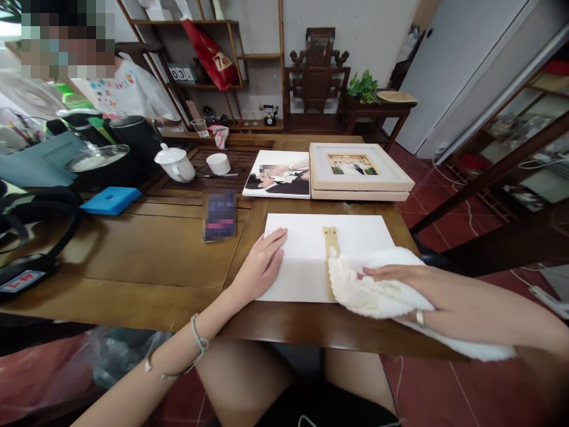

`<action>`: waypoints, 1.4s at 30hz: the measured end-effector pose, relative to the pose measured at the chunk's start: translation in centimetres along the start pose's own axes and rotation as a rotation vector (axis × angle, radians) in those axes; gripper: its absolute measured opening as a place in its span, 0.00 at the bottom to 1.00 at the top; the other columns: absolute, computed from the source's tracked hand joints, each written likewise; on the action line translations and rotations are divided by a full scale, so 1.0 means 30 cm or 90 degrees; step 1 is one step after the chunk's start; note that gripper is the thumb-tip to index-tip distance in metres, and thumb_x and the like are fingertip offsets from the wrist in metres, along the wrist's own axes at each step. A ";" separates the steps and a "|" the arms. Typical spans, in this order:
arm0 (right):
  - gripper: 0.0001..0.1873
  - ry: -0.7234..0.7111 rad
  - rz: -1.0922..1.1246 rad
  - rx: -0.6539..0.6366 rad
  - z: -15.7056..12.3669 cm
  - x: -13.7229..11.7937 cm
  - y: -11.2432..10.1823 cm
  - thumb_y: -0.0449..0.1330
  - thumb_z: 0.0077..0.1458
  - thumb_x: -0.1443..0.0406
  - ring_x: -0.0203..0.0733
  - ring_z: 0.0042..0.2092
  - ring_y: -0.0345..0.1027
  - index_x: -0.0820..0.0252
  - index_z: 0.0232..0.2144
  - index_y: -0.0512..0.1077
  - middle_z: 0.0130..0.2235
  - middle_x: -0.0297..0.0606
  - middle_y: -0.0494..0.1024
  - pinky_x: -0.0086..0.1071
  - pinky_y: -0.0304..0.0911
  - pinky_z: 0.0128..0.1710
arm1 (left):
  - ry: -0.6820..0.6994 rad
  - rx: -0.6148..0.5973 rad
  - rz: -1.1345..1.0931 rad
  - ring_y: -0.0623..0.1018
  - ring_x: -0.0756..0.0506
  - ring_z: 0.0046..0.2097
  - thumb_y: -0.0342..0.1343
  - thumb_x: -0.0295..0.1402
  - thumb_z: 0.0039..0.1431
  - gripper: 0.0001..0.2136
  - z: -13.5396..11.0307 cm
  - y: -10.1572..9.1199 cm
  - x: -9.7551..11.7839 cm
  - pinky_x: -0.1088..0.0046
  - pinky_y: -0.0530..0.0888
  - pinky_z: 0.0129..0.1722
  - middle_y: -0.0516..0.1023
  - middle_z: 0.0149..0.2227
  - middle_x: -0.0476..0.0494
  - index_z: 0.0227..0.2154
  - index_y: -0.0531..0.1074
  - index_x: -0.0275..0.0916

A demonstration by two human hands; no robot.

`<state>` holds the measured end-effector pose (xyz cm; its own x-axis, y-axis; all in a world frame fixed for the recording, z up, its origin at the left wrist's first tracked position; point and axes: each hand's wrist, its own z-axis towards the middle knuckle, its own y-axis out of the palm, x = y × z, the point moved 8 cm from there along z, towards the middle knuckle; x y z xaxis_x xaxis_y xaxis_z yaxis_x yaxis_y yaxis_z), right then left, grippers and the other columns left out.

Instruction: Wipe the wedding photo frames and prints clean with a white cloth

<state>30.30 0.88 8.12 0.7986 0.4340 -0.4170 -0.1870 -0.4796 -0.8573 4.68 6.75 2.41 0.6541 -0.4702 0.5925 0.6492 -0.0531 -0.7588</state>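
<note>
A flat white board [306,249], with a tan stand strip [329,240] down its middle, lies near the front edge of the wooden table [155,255]. My left hand [262,264] lies flat and open on the board's left edge. My right hand [400,287], with a ring on one finger, presses a white cloth [373,290] onto the board's right half, fingers stretched over the cloth. The cloth trails off to the right under my forearm.
Behind the board stand a stack of framed photos [360,171] and a loose photo print [279,175]. A phone [219,214], blue sponge [111,200], white teapot [175,163], cup [218,163] and kettles [133,139] fill the left. Another person sits at back left. A shelf and chair [316,71] stand behind.
</note>
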 end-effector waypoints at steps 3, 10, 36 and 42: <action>0.34 0.066 0.067 0.031 0.070 0.080 -0.036 0.57 0.54 0.50 0.63 0.61 0.60 0.54 0.60 0.66 0.62 0.38 0.66 0.52 0.58 0.61 | -0.001 -0.003 -0.001 0.63 0.40 0.66 0.40 0.33 0.69 0.20 0.002 0.000 0.001 0.50 0.57 0.66 0.66 0.63 0.38 0.59 0.66 0.39; 0.39 0.085 0.150 0.191 0.287 0.208 -0.057 0.52 0.57 0.43 0.61 0.69 0.34 0.48 0.66 0.56 0.69 0.33 0.51 0.58 0.40 0.66 | 0.000 0.003 0.001 0.63 0.41 0.66 0.40 0.33 0.69 0.20 0.001 -0.002 0.000 0.52 0.57 0.66 0.67 0.63 0.37 0.58 0.67 0.36; 0.38 0.066 0.166 0.267 0.294 0.218 -0.064 0.52 0.59 0.44 0.56 0.70 0.30 0.46 0.67 0.52 0.70 0.32 0.47 0.58 0.37 0.66 | -0.001 0.006 -0.008 0.64 0.41 0.65 0.41 0.34 0.68 0.19 0.003 -0.008 0.006 0.50 0.58 0.65 0.67 0.62 0.37 0.58 0.67 0.39; 0.38 -0.049 0.078 0.196 0.168 0.016 0.051 0.54 0.61 0.54 0.57 0.69 0.29 0.45 0.68 0.44 0.70 0.35 0.44 0.63 0.39 0.64 | -0.012 -0.005 -0.001 0.63 0.40 0.66 0.41 0.34 0.68 0.20 0.002 -0.004 0.006 0.50 0.57 0.66 0.66 0.63 0.38 0.59 0.66 0.39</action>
<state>27.51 4.20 5.09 0.7160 0.4496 -0.5341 -0.4520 -0.2845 -0.8455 4.75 6.73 2.61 0.6603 -0.4539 0.5983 0.6471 -0.0605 -0.7600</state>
